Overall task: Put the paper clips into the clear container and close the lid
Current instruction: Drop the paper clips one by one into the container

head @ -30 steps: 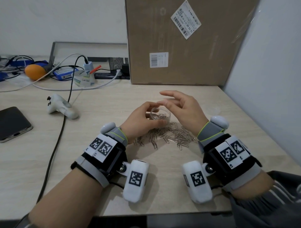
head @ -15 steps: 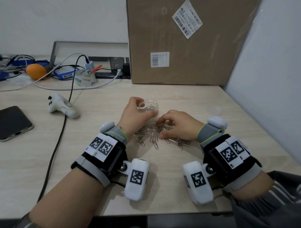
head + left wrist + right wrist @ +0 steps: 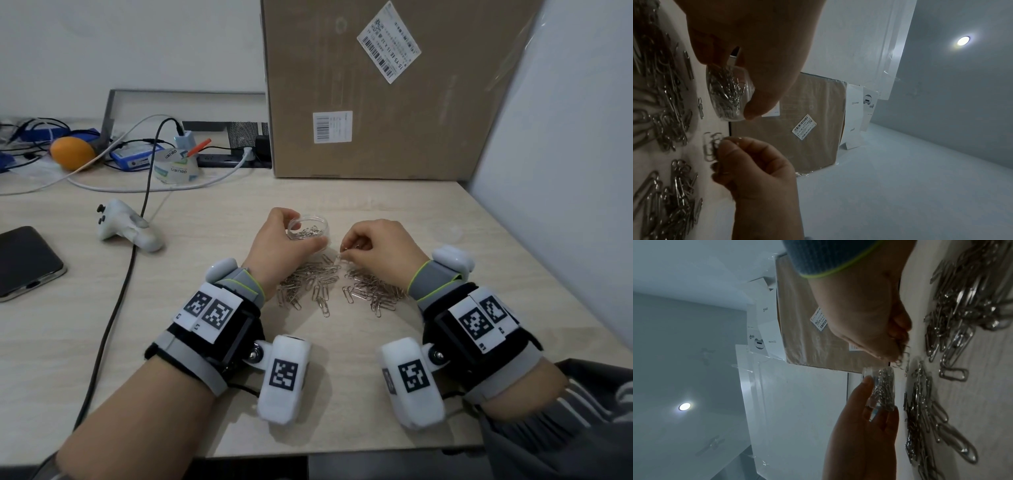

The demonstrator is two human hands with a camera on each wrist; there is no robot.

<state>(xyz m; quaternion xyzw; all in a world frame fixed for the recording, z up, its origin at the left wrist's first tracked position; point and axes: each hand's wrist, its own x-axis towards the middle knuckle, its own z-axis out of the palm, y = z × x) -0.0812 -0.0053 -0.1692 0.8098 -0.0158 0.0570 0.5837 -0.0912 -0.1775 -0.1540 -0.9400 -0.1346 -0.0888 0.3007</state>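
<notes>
**A pinch of clips lifted, the container held ready**

At the right hand, the fingers are curled in tight and a small bunch of paper clips is pinched between thumb and fingertips, just above the surface. How many are caught cannot be counted. Beside it, the clear container is gripped by the left hand, thumb on one side of the wall, fingers on the other, its mouth open and a layer of clips already lying inside. No lid can be made out with any certainty.

Outward from the hands, the loose pile is spread in two patches on the surface, near the wrists, so plenty is judged to be left.

The clips are light, stiff wire, smooth and flat; they are likely to slide under a fingertip and to hook into one another, so a tangle may be dragged up or a stray shed on the way over. A pinch at the edge of a cluster looks best. The container appears thin, light and slick, easily tipped; a hold across its side wall, low down, is advised.

Further off, a cardboard box is stood against the wall and a phone is lying far left.
</notes>
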